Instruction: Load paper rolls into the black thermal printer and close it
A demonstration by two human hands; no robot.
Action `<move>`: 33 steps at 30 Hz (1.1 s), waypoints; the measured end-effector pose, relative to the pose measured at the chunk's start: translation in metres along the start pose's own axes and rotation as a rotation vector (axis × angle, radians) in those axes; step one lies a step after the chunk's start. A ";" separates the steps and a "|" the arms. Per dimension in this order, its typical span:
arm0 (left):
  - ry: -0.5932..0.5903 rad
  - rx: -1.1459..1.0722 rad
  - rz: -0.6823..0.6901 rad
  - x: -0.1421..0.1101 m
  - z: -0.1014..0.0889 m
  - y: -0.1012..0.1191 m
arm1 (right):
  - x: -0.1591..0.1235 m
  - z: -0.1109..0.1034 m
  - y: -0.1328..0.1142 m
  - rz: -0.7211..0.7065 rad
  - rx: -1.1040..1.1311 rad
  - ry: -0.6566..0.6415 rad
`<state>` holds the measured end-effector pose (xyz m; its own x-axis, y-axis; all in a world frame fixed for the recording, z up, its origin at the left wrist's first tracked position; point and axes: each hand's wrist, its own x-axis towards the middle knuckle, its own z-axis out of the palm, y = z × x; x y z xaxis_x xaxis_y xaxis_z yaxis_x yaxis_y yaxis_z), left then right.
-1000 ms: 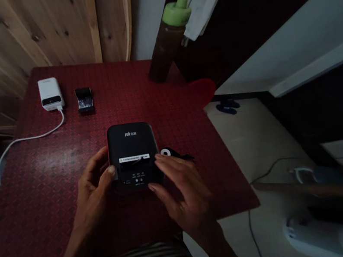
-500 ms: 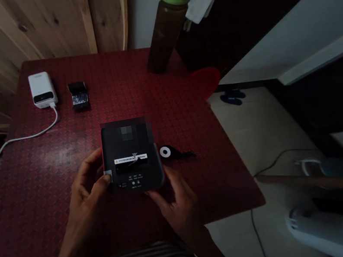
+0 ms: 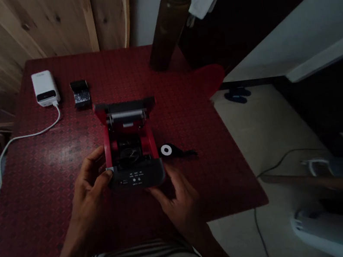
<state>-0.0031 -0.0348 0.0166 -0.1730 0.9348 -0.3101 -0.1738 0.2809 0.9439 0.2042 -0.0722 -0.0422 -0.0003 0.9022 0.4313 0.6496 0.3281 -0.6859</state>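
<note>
Printer (image 3: pixel 132 152), lid open, sits between left hand (image 3: pixel 91 190) and right hand (image 3: pixel 177 200).

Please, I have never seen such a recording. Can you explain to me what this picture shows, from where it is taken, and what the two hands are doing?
The picture comes from a camera worn on a person's head, looking forward and down, so you see that person's own arms from above. There is no robot. On the red table stands a small black printer with its lid open and tilted back, showing a red inside. The left hand grips its front left corner; the right hand supports the front right edge from below. Beside the printer lies a small white roll. Farther back are a white power bank with a white cable, a small black object, and a dark bottle with a green cap.
</note>
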 end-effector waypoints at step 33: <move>-0.061 0.105 0.300 0.007 -0.008 -0.042 | 0.153 0.010 -0.056 -0.348 -0.521 -0.652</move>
<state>-0.0048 -0.0412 -0.0258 -0.1421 0.9898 -0.0120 -0.0228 0.0089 0.9997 0.1600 0.0507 0.0565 -0.5890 0.8072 0.0385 0.7941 0.5870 -0.1575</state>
